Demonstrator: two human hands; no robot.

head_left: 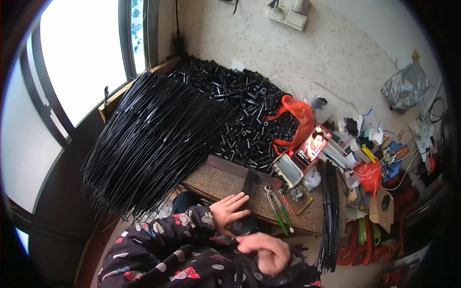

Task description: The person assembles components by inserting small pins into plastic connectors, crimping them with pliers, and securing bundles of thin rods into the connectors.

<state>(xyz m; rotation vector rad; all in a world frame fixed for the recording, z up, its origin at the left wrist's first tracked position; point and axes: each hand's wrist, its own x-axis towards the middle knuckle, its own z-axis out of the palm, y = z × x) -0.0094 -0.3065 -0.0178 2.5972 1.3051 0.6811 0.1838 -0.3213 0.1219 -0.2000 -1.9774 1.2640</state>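
Note:
My left hand (229, 211) lies flat at the table's front edge with its fingers stretched out. Its fingertips reach the near end of a small bundle of thin black rods (249, 182). Close to my body, my right hand (268, 250) has its fingers curled in, and I cannot make out anything inside them. A pair of pincers with green handles (278, 211) rests over the table edge, right of the small bundle. Beside it is a shallow tray (303, 205) with small shiny metal pieces (297, 193).
A large sheaf of black rods (149, 139) covers the left side. Behind it is a heap of short black tubes (245, 105). A metal strip (225, 166), a lit phone (313, 146), a red bag (300, 113) and another rod bundle (330, 216) lie on the table (206, 180).

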